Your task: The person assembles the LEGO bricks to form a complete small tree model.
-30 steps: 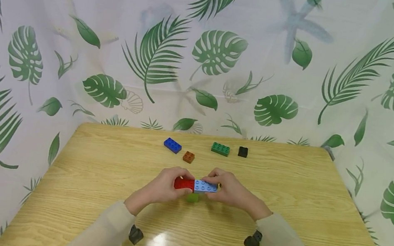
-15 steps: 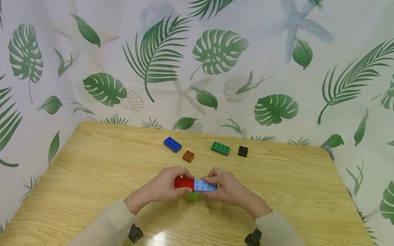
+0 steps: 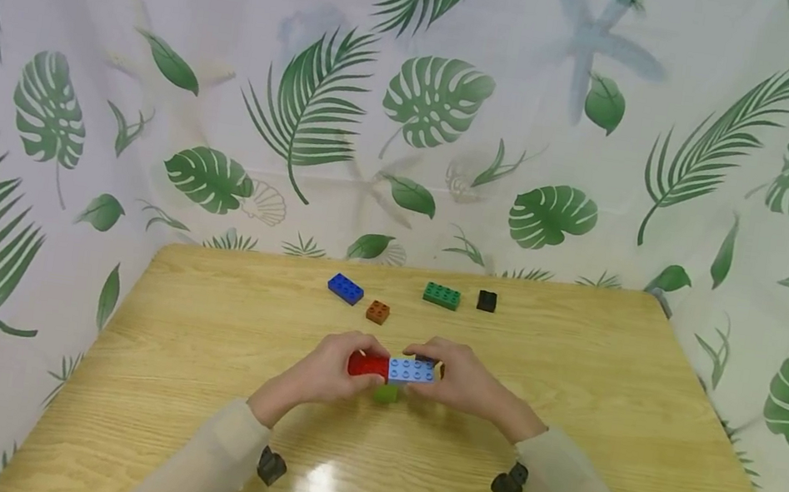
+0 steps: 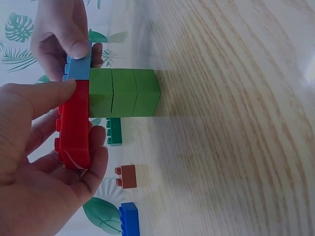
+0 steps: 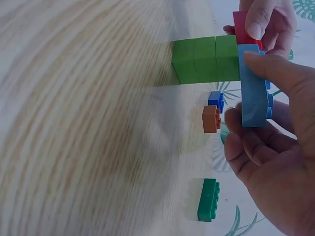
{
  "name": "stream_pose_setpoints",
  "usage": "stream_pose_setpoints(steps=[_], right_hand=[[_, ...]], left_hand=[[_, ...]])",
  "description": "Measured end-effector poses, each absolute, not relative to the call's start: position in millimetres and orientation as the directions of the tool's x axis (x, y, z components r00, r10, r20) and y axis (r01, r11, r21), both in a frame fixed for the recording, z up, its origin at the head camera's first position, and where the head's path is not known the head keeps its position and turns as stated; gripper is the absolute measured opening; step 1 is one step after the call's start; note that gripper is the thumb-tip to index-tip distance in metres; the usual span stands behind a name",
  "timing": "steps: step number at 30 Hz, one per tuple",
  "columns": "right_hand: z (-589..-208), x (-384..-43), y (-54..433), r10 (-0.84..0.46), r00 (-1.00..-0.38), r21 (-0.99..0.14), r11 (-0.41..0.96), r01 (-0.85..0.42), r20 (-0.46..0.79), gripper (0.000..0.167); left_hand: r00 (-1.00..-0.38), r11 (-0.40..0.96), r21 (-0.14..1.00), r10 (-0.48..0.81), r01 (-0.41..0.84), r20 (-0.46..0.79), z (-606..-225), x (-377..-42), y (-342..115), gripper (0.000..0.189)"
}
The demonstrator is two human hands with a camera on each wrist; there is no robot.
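Three light green bricks (image 4: 124, 92) form an upright column on the table, mostly hidden from the head view. Across its top, a red brick (image 3: 368, 366) and a light blue brick (image 3: 411, 372) sit end to end, both overhanging the column. My left hand (image 3: 334, 369) grips the red brick, thumb on its near side and fingers around the far side. The light blue brick (image 5: 254, 91) is held in my right hand (image 3: 464, 380), whose thumb presses near the joint while its fingers curl by the outer end.
Farther back on the wooden table (image 3: 218, 314) lie a blue brick (image 3: 345, 290), a small brown brick (image 3: 378, 312), a green brick (image 3: 441, 295) and a small black brick (image 3: 487, 301). A leaf-patterned cloth (image 3: 318, 252) hangs behind the table.
My right hand's fingers have lifted back slightly from the light blue brick's top, exposing more of its studs. The left hand and the bricks stay in place.
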State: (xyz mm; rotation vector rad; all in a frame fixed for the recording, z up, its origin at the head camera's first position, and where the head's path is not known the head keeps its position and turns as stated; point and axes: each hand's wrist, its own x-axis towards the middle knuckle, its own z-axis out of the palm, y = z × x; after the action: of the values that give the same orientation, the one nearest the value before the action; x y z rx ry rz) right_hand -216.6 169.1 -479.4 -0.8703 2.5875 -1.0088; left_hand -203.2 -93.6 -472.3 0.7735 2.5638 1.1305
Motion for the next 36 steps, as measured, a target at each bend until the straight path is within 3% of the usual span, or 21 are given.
stream_pose_setpoints(steps=[12,20,30,36], right_hand=[[-480,-218,170,-0.600,-0.799,-0.710,0.545,-0.446,0.041,0.037],[-478,-219,170,-0.607,-0.794,-0.690,0.564,-0.454,0.027,0.037],[-480,-219,171,-0.614,-0.789,-0.687,0.562,-0.461,0.027,0.037],[-479,-218,173,-0.613,-0.790,-0.708,0.548,-0.446,0.023,0.036]], left_hand=[[-0.839,0.541,0.763,0.544,0.355,0.005,-475,-217,-101,0.039],[-0.925,0.559,0.773,0.368,0.300,0.093,-481,-250,-124,0.041],[-0.984,0.613,0.779,0.177,0.129,0.024,-495,-291,-136,0.053],[-0.986,0.645,0.756,0.166,0.113,0.006,-501,-306,-138,0.058]])
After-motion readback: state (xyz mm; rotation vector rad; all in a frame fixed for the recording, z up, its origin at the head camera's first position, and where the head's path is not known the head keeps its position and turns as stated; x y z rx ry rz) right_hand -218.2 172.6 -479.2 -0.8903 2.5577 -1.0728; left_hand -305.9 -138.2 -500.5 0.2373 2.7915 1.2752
